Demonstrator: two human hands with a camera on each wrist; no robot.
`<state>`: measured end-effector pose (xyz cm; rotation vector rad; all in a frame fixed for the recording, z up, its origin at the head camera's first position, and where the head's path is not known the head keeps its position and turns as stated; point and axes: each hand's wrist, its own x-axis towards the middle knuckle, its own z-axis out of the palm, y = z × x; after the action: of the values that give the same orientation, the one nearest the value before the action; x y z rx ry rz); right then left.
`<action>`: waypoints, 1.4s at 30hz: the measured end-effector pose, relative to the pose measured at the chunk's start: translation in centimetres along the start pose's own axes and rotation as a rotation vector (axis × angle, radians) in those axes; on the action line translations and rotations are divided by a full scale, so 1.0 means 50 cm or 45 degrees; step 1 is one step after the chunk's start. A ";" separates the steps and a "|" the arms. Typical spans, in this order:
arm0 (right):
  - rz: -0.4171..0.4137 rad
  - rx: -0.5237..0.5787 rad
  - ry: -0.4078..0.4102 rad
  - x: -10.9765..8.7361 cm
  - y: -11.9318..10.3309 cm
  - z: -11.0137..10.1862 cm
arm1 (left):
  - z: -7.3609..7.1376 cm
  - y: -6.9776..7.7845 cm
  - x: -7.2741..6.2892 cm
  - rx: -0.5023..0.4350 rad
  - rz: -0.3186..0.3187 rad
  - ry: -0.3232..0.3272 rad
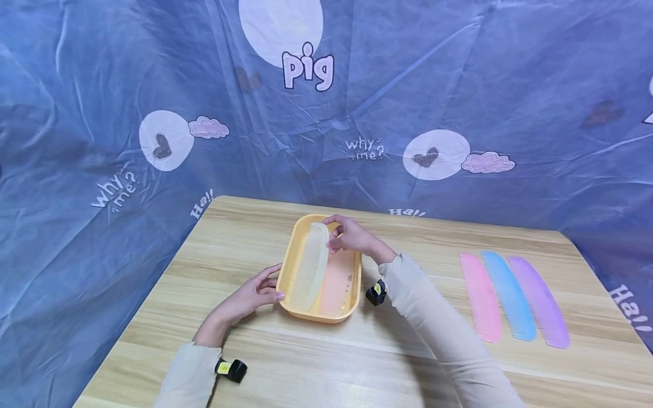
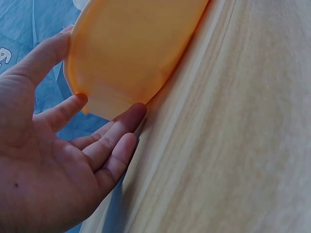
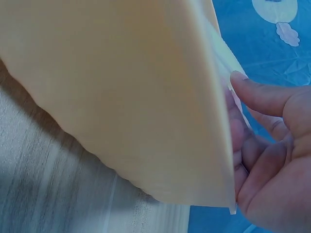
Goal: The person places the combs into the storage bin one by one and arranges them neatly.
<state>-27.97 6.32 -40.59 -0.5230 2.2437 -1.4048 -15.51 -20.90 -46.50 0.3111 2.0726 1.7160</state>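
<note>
A yellow tray [image 1: 352,306] stands on the table, and my left hand [image 1: 255,294] holds its left side near the front corner. In the left wrist view, fingertips of the left hand [image 2: 77,145] lie along the outer wall of the tray [image 2: 131,48]. My right hand [image 1: 349,235] reaches over the tray's far right side and pinches a cream comb [image 1: 312,266] by its back edge. This comb leans inside the tray, teeth toward the left. Beside it in the tray lies a pale pink comb [image 1: 336,277], partly covered. The tray wall hides some right-hand fingers in the right wrist view.
On the right of the wooden table [image 1: 408,351] lie a pink comb [image 1: 481,297], a blue comb [image 1: 509,297] and a purple comb [image 1: 539,300], side by side. A blue printed cloth [image 1: 331,170] hangs behind the table's far edge.
</note>
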 end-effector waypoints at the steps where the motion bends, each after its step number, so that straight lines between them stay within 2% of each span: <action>1: -0.006 -0.002 0.000 0.002 0.001 0.001 | 0.000 0.000 0.000 -0.001 0.001 0.001; 8: -0.012 -0.038 0.031 0.009 -0.003 0.009 | 0.002 0.000 0.000 -0.010 0.003 0.005; 15: -0.042 -0.104 0.091 0.011 -0.002 0.014 | 0.002 0.003 -0.001 -0.011 0.040 -0.017; 26: -0.125 -0.185 0.095 0.004 0.003 0.005 | 0.001 0.003 -0.002 0.010 0.022 -0.005; 33: -0.167 -0.136 0.081 -0.009 -0.003 -0.004 | 0.002 0.007 -0.002 0.005 0.035 -0.011; 42: -0.148 0.042 0.058 -0.031 -0.001 -0.024 | 0.003 0.003 -0.004 0.044 0.008 0.010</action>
<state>-27.32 8.03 -39.84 -0.6247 2.2536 -1.5232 -15.30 -20.83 -46.33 0.3223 2.1111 1.6894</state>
